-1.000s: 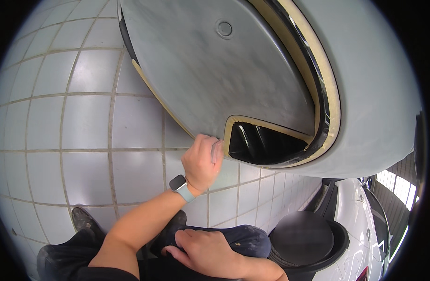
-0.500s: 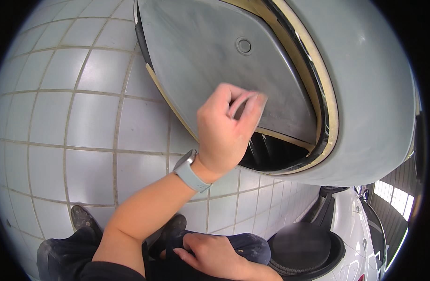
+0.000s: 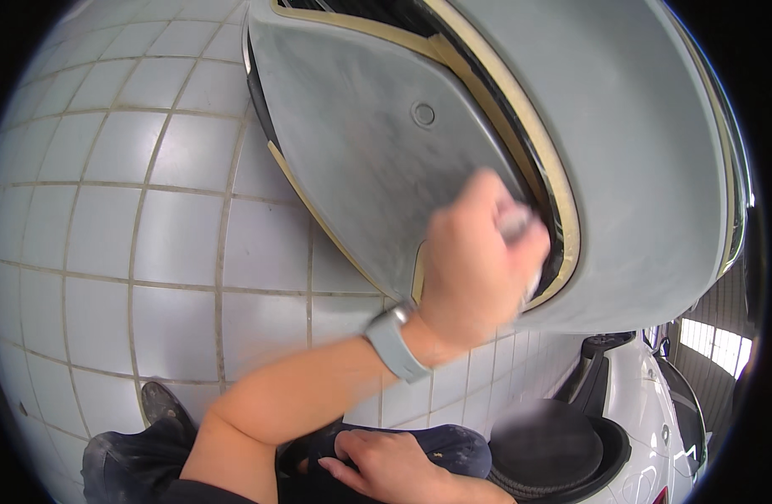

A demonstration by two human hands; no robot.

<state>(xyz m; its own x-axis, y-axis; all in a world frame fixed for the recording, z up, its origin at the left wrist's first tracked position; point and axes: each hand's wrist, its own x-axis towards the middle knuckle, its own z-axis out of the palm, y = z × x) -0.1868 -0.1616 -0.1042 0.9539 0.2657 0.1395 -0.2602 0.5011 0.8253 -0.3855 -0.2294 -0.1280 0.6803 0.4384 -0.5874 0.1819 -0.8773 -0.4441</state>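
My left hand point(image 3: 480, 260), blurred, is closed on a small pale pad point(image 3: 518, 223) over the lower right of a matte grey car panel point(image 3: 360, 143) with a round cap point(image 3: 423, 114). Tan masking tape point(image 3: 562, 223) runs along the dark recessed edge at the panel's right and along other borders. The lower cut-out is mostly hidden behind the hand. A watch point(image 3: 390, 336) is on my left wrist. My right hand point(image 3: 373, 458) rests on my dark-clad thigh, fingers loosely bent and thumb apart, with nothing visible in it.
Grey bodywork point(image 3: 638, 160) curves away on the right. White floor tiles point(image 3: 176, 227) lie left and below. A white car point(image 3: 655, 445) stands at lower right, beside a round black padded stool or tub point(image 3: 544, 445). My shoe point(image 3: 163, 403) shows at lower left.
My left hand has moved right and up from the cut-out's left edge onto the panel near its right border. The view has shifted, showing more upper trim. My right hand stays on my thigh.
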